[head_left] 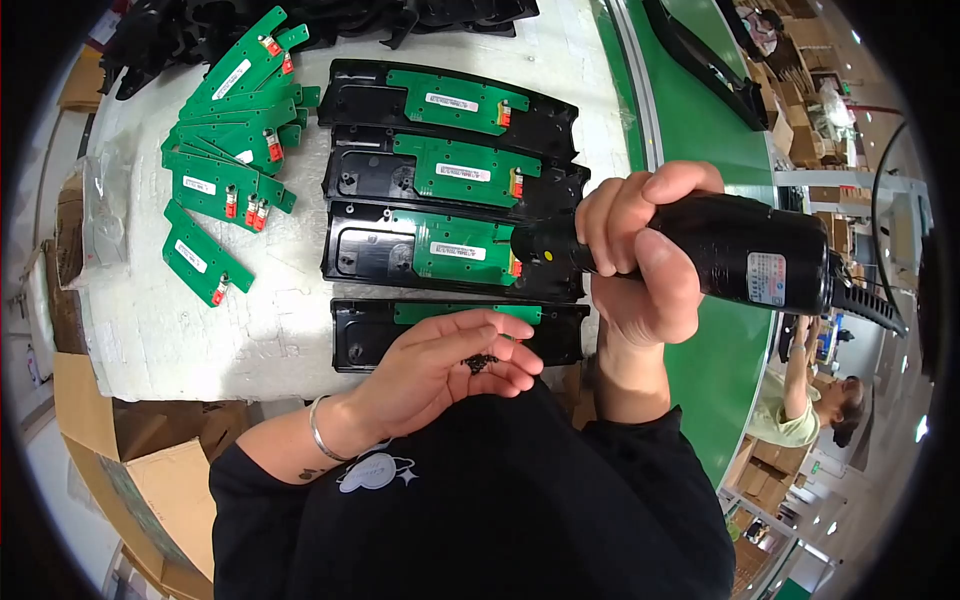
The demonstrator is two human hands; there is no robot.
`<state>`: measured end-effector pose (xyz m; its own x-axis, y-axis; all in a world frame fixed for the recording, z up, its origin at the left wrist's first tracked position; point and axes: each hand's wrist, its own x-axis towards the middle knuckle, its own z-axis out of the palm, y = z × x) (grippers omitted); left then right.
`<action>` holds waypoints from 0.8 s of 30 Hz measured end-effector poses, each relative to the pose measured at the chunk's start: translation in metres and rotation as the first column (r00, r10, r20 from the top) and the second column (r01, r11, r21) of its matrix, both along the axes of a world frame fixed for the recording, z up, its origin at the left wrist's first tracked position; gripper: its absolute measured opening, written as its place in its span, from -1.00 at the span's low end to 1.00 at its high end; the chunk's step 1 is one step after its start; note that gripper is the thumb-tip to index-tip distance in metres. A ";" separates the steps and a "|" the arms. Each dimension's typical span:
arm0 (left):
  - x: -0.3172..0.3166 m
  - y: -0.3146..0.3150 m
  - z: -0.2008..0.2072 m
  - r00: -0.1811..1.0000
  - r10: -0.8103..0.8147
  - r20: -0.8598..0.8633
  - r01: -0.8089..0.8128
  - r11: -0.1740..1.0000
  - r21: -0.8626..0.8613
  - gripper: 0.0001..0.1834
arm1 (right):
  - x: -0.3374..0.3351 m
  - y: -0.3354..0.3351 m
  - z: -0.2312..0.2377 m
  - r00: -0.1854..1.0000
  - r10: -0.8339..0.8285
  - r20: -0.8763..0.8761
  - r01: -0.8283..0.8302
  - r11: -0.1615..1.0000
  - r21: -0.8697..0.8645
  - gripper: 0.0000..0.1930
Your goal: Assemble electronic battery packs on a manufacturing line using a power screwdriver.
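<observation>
My right hand (645, 255) is wrapped round a black electric screwdriver (740, 245), held nearly level with its nose to the left. That nose is over the right end of a green circuit board (458, 250) in the third black plastic panel (345, 240); whether it touches is unclear. In my cupped left hand (430, 365) lies a small heap of tiny black screws (480, 363), with the fingers curled above the nearest panel (360, 335). Two more panels, the farthest (360, 100) and the second (355, 165), also carry green boards.
Loose green circuit boards (225, 180) with red-and-white connectors lie fanned out at left. Black plastic parts (420, 20) are piled along the far edge. A green surface (700, 370) runs along the right, with a black frame (705, 65). Cardboard boxes (170, 480) stand lower left; another person (800, 405) is at right.
</observation>
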<state>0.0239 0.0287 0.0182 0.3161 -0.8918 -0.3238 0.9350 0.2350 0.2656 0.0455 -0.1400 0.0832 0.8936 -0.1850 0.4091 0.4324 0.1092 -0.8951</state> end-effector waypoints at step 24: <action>0.006 0.000 -0.003 0.966 0.247 -0.070 -0.246 0.969 0.023 -0.83 | 0.001 -0.004 0.020 0.989 0.141 0.044 -0.139 0.989 -0.040 -0.79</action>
